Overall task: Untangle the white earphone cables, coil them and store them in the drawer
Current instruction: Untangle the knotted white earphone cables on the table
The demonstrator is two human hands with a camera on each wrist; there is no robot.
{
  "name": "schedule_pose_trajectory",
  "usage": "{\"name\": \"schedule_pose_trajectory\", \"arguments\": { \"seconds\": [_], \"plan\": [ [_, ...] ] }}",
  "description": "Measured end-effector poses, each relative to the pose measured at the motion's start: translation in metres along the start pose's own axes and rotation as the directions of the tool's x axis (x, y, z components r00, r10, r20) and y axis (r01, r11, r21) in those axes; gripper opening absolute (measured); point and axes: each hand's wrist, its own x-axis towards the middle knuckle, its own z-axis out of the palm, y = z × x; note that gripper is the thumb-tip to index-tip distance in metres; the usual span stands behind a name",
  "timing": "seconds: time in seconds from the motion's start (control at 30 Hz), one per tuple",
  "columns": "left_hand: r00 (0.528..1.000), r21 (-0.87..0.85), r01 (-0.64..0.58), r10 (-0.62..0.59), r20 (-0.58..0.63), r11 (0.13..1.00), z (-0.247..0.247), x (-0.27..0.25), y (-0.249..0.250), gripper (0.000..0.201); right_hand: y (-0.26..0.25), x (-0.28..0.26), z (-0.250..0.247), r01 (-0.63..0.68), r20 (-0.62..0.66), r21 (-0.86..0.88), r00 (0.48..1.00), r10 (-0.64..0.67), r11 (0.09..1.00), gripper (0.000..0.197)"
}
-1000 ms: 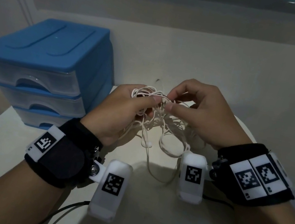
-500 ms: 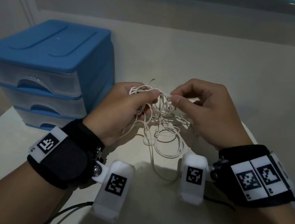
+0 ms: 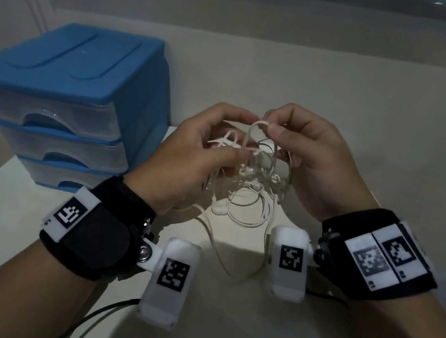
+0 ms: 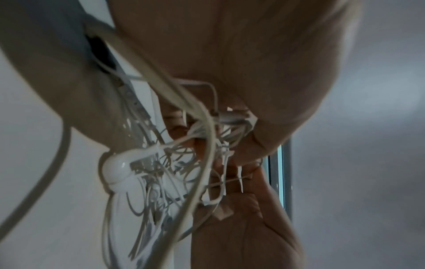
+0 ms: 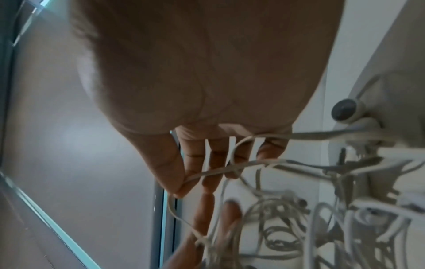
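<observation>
The cables (image 3: 249, 179) hang knotted between both hands above the table (image 3: 245, 336). Left hand (image 3: 184, 159) grips the bundle; right hand (image 3: 308, 166) pinches one loop. Best to draw that loop out gently, never yanking. Drawers (image 3: 54, 121) sit shut nearby.

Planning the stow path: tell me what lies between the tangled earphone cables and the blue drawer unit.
In the head view only the left hand, gripping the earphone cables, lies between them and the blue drawer unit; below it, the table looks bare.
</observation>
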Motion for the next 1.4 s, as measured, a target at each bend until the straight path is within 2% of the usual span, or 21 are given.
{"name": "schedule_pose_trajectory", "arguments": {
  "seconds": [0.1,0.13,0.23,0.3,0.37,0.4,0.47,0.53,0.6,0.7,0.77,0.83,0.93,1.0,1.17,1.3,1.4],
  "plan": [
    [0.999,0.037,0.001,0.001,-0.032,0.999,0.000,0.000,0.000,0.008,-0.002,0.001,-0.002,0.031,-0.027,0.027,0.999,-0.030,0.999,0.005],
    [0.999,0.065,0.006,-0.004,-0.036,0.998,-0.001,0.000,-0.001,0.005,-0.004,0.001,-0.004,0.058,-0.038,0.058,0.998,-0.056,0.997,0.006],
    [0.998,0.108,0.042,-0.046,0.040,0.993,0.000,-0.001,-0.004,0.010,-0.008,0.001,-0.013,0.123,-0.066,0.198,0.992,-0.112,0.972,0.013],
    [0.992,0.057,0.090,-0.094,0.082,0.994,0.003,-0.003,-0.004,0.013,-0.010,0.001,-0.019,0.138,-0.112,0.340,0.988,-0.106,0.930,0.012],
    [0.994,0.008,0.103,-0.103,0.045,0.995,0.004,-0.003,-0.004,0.015,-0.010,0.002,-0.024,0.158,-0.193,0.451,0.978,-0.077,0.878,0.004],
    [0.997,0.028,0.082,-0.083,0.009,0.996,0.003,-0.001,-0.004,0.015,-0.010,0.003,-0.026,0.165,-0.248,0.453,0.967,-0.054,0.876,0.002],
    [0.999,0.096,0.026,-0.021,-0.047,0.995,0.000,0.002,-0.005,0.015,-0.006,0.004,-0.026,0.149,-0.367,0.320,0.930,-0.022,0.936,0.007],
    [0.996,0.113,0.001,0.010,-0.093,0.994,-0.002,0.004,-0.006,0.016,-0.003,0.005,-0.023,0.047,-0.433,0.050,0.901,-0.021,0.998,0.011],
    [0.991,0.147,-0.018,0.038,-0.132,0.989,-0.003,0.004,-0.007,0.018,0.000,0.006,-0.018,-0.043,-0.438,-0.172,0.898,-0.038,0.984,0.023],
    [0.986,0.168,-0.016,0.043,-0.162,0.986,-0.003,0.004,-0.007,0.019,-0.001,0.005,-0.014,0.028,-0.377,-0.254,0.918,-0.126,0.967,0.050],
    [0.985,0.172,-0.010,0.039,-0.166,0.985,-0.003,0.004,-0.006,0.019,-0.003,0.005,-0.015,0.110,-0.304,-0.367,0.924,-0.230,0.924,0.054],
    [0.986,0.168,0.000,0.028,-0.164,0.986,-0.003,0.003,-0.006,0.018,-0.001,0.004,-0.016,0.138,-0.145,-0.517,0.959,-0.245,0.845,0.046],
    [0.988,0.167,0.002,0.024,-0.154,0.986,-0.003,0.003,-0.006,0.017,0.007,0.002,-0.013,0.097,0.059,-0.559,0.995,-0.077,0.824,0.024],
    [0.988,0.167,-0.004,0.030,-0.153,0.986,-0.004,0.003,-0.006,0.017,0.010,0.001,-0.011,0.093,0.082,-0.534,0.995,-0.058,0.840,0.011],
    [0.992,0.158,0.003,0.016,-0.122,0.987,-0.003,0.004,-0.006,0.020,0.006,0.003,-0.008,0.146,0.020,-0.413,0.988,-0.151,0.899,0.014],
    [0.996,0.161,0.042,-0.029,-0.080,0.986,-0.004,0.003,-0.006,0.022,-0.002,0.006,-0.013,0.154,-0.227,-0.111,0.958,-0.175,0.982,0.023],
    [0.996,0.123,0.060,-0.051,-0.069,0.991,-0.004,0.003,-0.005,0.025,-0.009,0.007,-0.027,0.218,-0.333,0.210,0.932,-0.140,0.953,0.020]
  ]
}}
